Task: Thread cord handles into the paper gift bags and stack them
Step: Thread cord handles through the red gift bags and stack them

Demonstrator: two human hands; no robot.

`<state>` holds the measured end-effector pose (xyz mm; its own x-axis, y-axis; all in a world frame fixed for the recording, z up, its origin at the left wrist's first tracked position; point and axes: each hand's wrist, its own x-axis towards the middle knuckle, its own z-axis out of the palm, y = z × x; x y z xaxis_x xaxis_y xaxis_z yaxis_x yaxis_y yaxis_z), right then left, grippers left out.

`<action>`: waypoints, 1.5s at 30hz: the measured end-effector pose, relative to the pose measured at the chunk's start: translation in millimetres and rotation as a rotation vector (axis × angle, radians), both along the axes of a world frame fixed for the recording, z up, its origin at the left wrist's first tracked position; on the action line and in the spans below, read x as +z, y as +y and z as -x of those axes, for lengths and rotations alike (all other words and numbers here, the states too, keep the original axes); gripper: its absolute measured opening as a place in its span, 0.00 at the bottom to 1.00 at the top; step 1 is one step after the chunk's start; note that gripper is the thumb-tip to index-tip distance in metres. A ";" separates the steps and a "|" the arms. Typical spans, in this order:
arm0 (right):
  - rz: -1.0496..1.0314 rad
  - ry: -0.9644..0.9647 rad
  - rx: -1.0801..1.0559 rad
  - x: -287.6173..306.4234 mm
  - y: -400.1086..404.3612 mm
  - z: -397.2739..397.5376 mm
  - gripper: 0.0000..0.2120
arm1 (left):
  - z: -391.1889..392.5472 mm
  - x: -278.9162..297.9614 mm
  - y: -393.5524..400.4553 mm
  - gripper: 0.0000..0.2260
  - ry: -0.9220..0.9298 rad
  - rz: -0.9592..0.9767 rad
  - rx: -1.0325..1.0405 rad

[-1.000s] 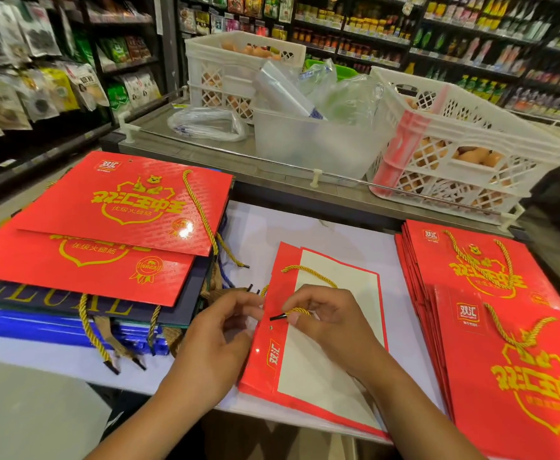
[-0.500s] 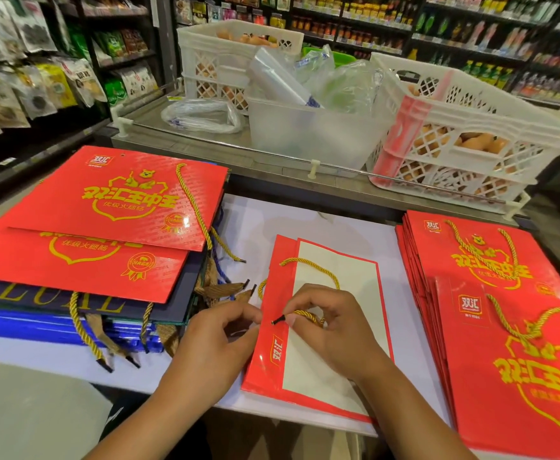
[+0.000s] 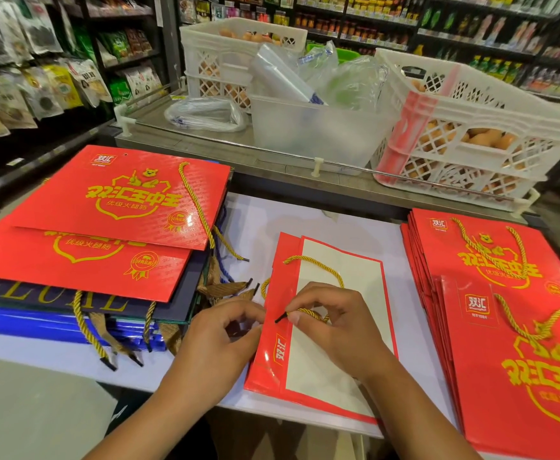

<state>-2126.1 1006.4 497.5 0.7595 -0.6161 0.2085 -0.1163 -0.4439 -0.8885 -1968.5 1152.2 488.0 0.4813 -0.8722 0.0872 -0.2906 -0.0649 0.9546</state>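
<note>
A flat red paper gift bag [image 3: 335, 330] with a white inner panel lies on the white table [image 3: 331, 224] in the middle. A gold cord [image 3: 318, 265] loops over its top edge. My right hand [image 3: 335, 323] pinches the cord near its black tip, which points at the bag's red left flap. My left hand [image 3: 222, 333] holds the bag's left edge with curled fingers. At the left sits a pile of red bags [image 3: 112, 220] with gold cord handles on dark and blue bags. Another stack of red bags [image 3: 504, 293] lies at the right.
Behind the table runs a metal counter [image 3: 185, 147] with white crates [image 3: 471, 134], a clear plastic tub [image 3: 311, 131] and plastic wrap. Loose cords with black tips [image 3: 232, 287] lie between the left pile and my left hand. Shop shelves stand all round.
The view has shifted slightly. My right hand keeps pinching the cord tip at the bag's left flap, and my left hand has stayed at the bag's edge.
</note>
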 end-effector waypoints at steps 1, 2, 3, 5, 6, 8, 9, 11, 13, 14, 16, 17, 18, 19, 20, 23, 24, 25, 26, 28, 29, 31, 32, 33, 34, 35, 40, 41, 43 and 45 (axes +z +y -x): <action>0.002 0.014 0.003 -0.7 0.1 -0.2 0.05 | -0.2 -0.1 0.3 0.08 0.003 -0.003 0.000; 0.008 0.030 0.006 -1.5 0.0 -0.6 0.05 | -0.2 -0.3 0.5 0.08 0.003 -0.005 0.001; 0.021 0.044 0.008 -2.3 -0.1 -1.0 0.04 | -0.2 -0.5 0.7 0.08 0.000 -0.006 0.001; 0.058 0.062 0.015 -3.2 -0.3 -2.2 0.03 | -0.2 -0.3 0.5 0.08 -0.012 -0.006 0.000; 0.082 0.067 0.025 -3.5 -0.4 -2.9 0.03 | 0.0 -0.1 0.5 0.08 -0.015 -0.006 -0.002; 0.152 0.085 0.041 -4.4 -0.3 -4.6 0.04 | -0.1 -0.3 0.5 0.08 -0.004 -0.011 -0.009; 0.185 0.096 0.041 -5.0 0.0 -5.4 0.05 | -0.3 -0.6 0.4 0.07 0.010 -0.017 -0.013; 0.219 0.107 0.034 -5.7 0.2 -6.4 0.07 | -0.4 -0.8 0.6 0.06 0.037 -0.030 -0.016; 0.226 0.104 0.034 -6.0 -0.1 -6.3 0.07 | 0.4 -0.6 0.0 0.04 0.021 -0.037 -0.013; 0.227 0.103 0.038 -5.9 -0.1 -6.0 0.06 | 1.3 -0.2 -0.5 0.04 0.003 -0.035 -0.011; 0.210 0.103 0.045 -5.3 0.5 -5.3 0.05 | 3.6 1.0 -1.1 0.04 -0.020 -0.024 0.000; 0.190 0.101 0.046 -4.8 0.8 -5.0 0.04 | 4.1 1.6 -1.1 0.04 -0.023 -0.017 -0.001; 0.165 0.096 0.042 -4.4 1.2 -4.6 0.04 | 4.2 2.0 -1.1 0.04 -0.025 -0.011 -0.008; 0.137 0.089 0.033 -4.0 1.4 -4.3 0.03 | 4.1 2.4 -1.0 0.04 -0.023 -0.008 -0.018; 0.114 0.083 0.020 -3.5 1.4 -4.1 0.03 | 4.0 3.0 -0.7 0.04 -0.018 -0.005 -0.027; 0.087 0.076 -0.003 -3.8 0.4 -3.7 0.04 | 2.9 2.8 0.1 0.04 -0.008 -0.003 -0.031; 0.084 0.078 -0.006 -4.0 0.7 -3.6 0.04 | 2.5 2.0 0.7 0.05 -0.011 -0.008 -0.034; 0.079 0.082 -0.010 -4.0 1.1 -3.5 0.03 | 2.0 1.2 1.0 0.07 -0.017 -0.014 -0.038; 0.073 0.084 -0.012 -3.9 1.5 -3.4 0.03 | 1.3 0.4 1.4 0.10 -0.020 -0.019 -0.038; 0.071 0.080 -0.006 -3.6 1.4 -3.1 0.03 | 0.3 0.2 1.3 0.13 -0.023 -0.024 -0.024; 0.074 0.077 -0.002 -3.1 1.5 -3.2 0.03 | 0.1 0.7 0.9 0.13 -0.025 -0.026 -0.015; 0.073 0.071 -0.007 -2.7 1.6 -3.2 0.03 | 1.3 2.3 0.3 0.10 -0.015 -0.011 -0.012; 0.069 0.069 -0.012 -2.4 1.4 -3.3 0.03 | 2.2 3.1 0.3 0.08 -0.007 0.003 -0.015; 0.067 0.069 -0.016 -2.4 1.5 -3.1 0.02 | 2.6 3.2 0.4 0.06 0.005 0.015 -0.021; 0.068 0.069 -0.016 -2.5 1.6 -3.0 0.02 | 2.4 3.0 1.0 0.04 0.010 0.024 -0.028; 0.069 0.068 -0.017 -2.5 1.8 -2.9 0.02 | 2.2 3.0 1.7 0.03 0.013 0.035 -0.029; 0.039 0.010 -0.036 -0.7 0.8 -2.7 0.07 | 2.7 8.1 5.1 0.05 0.205 0.047 -0.032; 0.051 0.004 -0.034 -0.3 0.8 -2.8 0.07 | 3.7 8.0 5.8 0.08 0.154 0.026 -0.022; 0.069 0.011 -0.037 -1.4 2.1 -2.9 0.07 | 6.3 6.6 7.0 0.16 -0.020 -0.015 -0.014; 0.096 0.032 -0.070 -1.7 4.4 -3.0 0.06 | 8.8 8.6 7.8 0.18 -0.098 -0.038 -0.015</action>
<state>-2123.1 1010.8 495.8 0.7223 -0.6467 0.2453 -0.1778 -0.5164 -0.8377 -1977.3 1160.0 496.6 0.4589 -0.8829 0.0997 -0.3835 -0.0956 0.9186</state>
